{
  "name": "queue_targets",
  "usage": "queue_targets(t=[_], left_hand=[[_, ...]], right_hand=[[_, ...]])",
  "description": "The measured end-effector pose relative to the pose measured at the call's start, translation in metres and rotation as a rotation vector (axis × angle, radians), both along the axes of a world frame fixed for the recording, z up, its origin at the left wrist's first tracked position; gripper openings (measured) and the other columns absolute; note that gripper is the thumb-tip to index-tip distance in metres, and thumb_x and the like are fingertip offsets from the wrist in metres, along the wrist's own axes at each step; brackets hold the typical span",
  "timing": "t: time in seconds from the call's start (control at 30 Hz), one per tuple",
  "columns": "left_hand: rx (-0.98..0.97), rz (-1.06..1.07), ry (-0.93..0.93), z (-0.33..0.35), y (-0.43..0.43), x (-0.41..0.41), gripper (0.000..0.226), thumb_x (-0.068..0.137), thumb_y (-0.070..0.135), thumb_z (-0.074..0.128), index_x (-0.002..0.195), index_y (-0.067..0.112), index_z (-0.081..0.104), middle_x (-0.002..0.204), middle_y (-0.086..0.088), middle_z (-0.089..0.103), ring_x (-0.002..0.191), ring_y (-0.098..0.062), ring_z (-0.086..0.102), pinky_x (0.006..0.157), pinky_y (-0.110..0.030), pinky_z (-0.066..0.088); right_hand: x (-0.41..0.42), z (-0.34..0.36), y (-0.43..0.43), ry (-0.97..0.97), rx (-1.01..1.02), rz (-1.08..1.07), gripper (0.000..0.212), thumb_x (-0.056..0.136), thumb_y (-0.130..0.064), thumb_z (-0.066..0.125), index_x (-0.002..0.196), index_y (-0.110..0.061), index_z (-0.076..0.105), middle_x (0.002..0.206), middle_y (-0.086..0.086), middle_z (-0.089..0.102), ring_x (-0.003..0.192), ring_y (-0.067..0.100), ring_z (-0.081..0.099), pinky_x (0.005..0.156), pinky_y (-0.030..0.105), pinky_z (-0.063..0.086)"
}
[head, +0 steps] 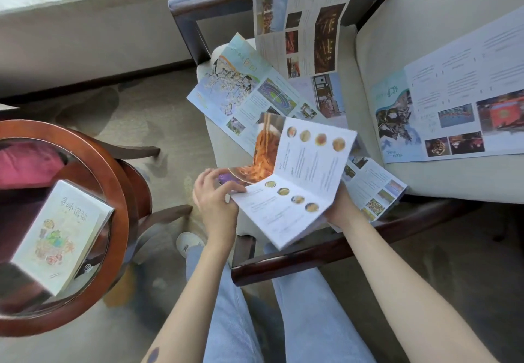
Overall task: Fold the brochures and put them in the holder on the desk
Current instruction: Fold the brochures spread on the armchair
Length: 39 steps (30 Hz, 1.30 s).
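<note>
I hold a food brochure (300,181), partly folded, above the front of a cream armchair seat (226,147). My left hand (217,198) pinches its left panel, the one with the noodle photo, and turns it over. My right hand (341,209) supports the brochure from beneath on the right, mostly hidden by the paper. More unfolded brochures lie on the seat: a blossom one (243,90), a tall one leaning on the armrest (300,19), another under my right hand (377,189). A holder (61,235) with folded brochures stands on the round glass-topped table (119,192) at left.
A large unfolded brochure (459,93) lies on a second cream seat at right. Dark wooden chair arms (297,257) frame the seats. Carpet floor lies between chair and table. My legs in jeans (283,320) and a white shoe (190,243) are below.
</note>
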<state>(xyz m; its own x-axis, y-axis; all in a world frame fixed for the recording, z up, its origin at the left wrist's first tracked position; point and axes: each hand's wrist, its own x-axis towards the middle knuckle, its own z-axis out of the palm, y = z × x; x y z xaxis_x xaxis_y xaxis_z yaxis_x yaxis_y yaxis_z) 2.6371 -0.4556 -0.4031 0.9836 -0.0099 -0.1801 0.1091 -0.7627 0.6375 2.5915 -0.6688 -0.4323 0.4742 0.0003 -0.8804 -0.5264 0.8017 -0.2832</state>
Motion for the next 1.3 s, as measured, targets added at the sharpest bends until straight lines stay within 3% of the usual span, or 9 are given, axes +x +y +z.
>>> queue_targets(t=[0.23, 0.3, 0.47, 0.6, 0.7, 0.8, 1.0, 1.2, 1.3], left_hand=[[-0.199, 0.040, -0.008, 0.002, 0.004, -0.002, 0.015, 0.071, -0.007, 0.074, 0.069, 0.008, 0.072, 0.147, -0.013, 0.031, 0.138, -0.023, 0.029, 0.109, -0.037, 0.032], [-0.444, 0.217, 0.098, 0.006, -0.002, -0.001, 0.021, 0.077, -0.006, 0.068, 0.091, 0.011, 0.069, 0.150, -0.005, 0.025, 0.129, -0.009, 0.045, 0.096, -0.021, 0.045], [-0.743, 0.465, 0.589, 0.009, -0.023, 0.003, 0.057, 0.096, 0.028, 0.049, 0.145, 0.032, 0.020, 0.131, -0.003, 0.053, 0.100, -0.010, 0.062, 0.072, -0.026, 0.054], [-0.896, 0.498, 0.869, 0.010, -0.038, 0.006, 0.057, 0.092, 0.065, 0.016, 0.108, 0.033, 0.061, 0.113, 0.001, 0.065, 0.096, -0.012, 0.062, 0.068, -0.033, 0.053], [-0.992, 0.481, 0.942, 0.003, -0.032, 0.006, 0.074, 0.084, 0.075, 0.013, 0.119, 0.029, 0.060, 0.117, -0.001, 0.066, 0.107, -0.019, 0.061, 0.080, -0.041, 0.053], [-1.122, 0.463, 0.975, 0.004, -0.019, 0.008, 0.055, 0.094, 0.052, 0.033, 0.127, 0.014, 0.055, 0.118, -0.011, 0.066, 0.105, -0.024, 0.064, 0.085, -0.038, 0.053], [-1.118, 0.635, 0.924, 0.004, 0.008, 0.009, 0.025, 0.090, 0.009, 0.040, 0.108, 0.003, 0.056, 0.103, -0.012, 0.070, 0.092, -0.025, 0.068, 0.073, -0.039, 0.058], [-1.261, 0.678, 0.840, 0.007, 0.007, 0.018, 0.041, 0.093, 0.005, 0.033, 0.132, -0.005, 0.039, 0.135, -0.024, 0.050, 0.123, -0.036, 0.050, 0.101, -0.052, 0.041], [-1.272, 0.651, 0.796, 0.010, 0.005, 0.017, 0.046, 0.093, 0.005, 0.032, 0.137, -0.010, 0.032, 0.137, -0.026, 0.046, 0.126, -0.038, 0.046, 0.104, -0.052, 0.039]], right_hand=[[0.002, 0.017, -0.012, -0.033, 0.000, -0.095, 0.038, 0.097, -0.040, 0.034, 0.115, -0.017, 0.059, 0.115, 0.005, 0.064, 0.103, 0.027, 0.060, 0.086, 0.043, 0.051], [0.009, 0.025, -0.007, -0.135, 0.046, -0.052, 0.038, 0.097, -0.039, 0.032, 0.115, -0.019, 0.059, 0.121, 0.003, 0.062, 0.112, 0.025, 0.057, 0.096, 0.045, 0.045], [0.014, 0.033, 0.018, -0.318, -0.035, 0.149, 0.033, 0.100, -0.019, 0.026, 0.125, -0.014, 0.047, 0.119, 0.000, 0.057, 0.109, 0.016, 0.058, 0.095, 0.035, 0.047], [0.012, 0.028, 0.047, -0.351, -0.415, 0.698, 0.029, 0.094, -0.015, 0.049, 0.120, -0.025, 0.056, 0.109, -0.017, 0.059, 0.118, 0.013, 0.051, 0.094, 0.018, 0.043], [0.004, 0.021, 0.057, -0.385, -0.561, 0.855, 0.033, 0.090, -0.017, 0.056, 0.120, -0.032, 0.054, 0.112, -0.020, 0.057, 0.115, 0.004, 0.050, 0.094, 0.014, 0.039], [-0.006, 0.017, 0.063, -0.383, -0.614, 0.857, 0.031, 0.086, -0.012, 0.058, 0.111, -0.031, 0.053, 0.108, -0.008, 0.062, 0.101, 0.000, 0.053, 0.081, 0.005, 0.042], [-0.009, 0.020, 0.041, -0.139, -0.890, 0.674, 0.025, 0.089, -0.006, 0.051, 0.112, -0.013, 0.059, 0.117, 0.002, 0.060, 0.109, 0.015, 0.055, 0.092, 0.028, 0.044], [0.003, 0.035, 0.047, -0.049, -0.244, 0.381, 0.037, 0.095, -0.048, 0.037, 0.107, -0.021, 0.059, 0.103, 0.006, 0.070, 0.090, 0.018, 0.069, 0.074, 0.036, 0.059], [0.012, 0.040, 0.069, -0.138, -0.078, 0.198, 0.028, 0.091, -0.031, 0.053, 0.115, -0.018, 0.055, 0.101, 0.003, 0.071, 0.086, 0.016, 0.070, 0.062, 0.028, 0.058]])
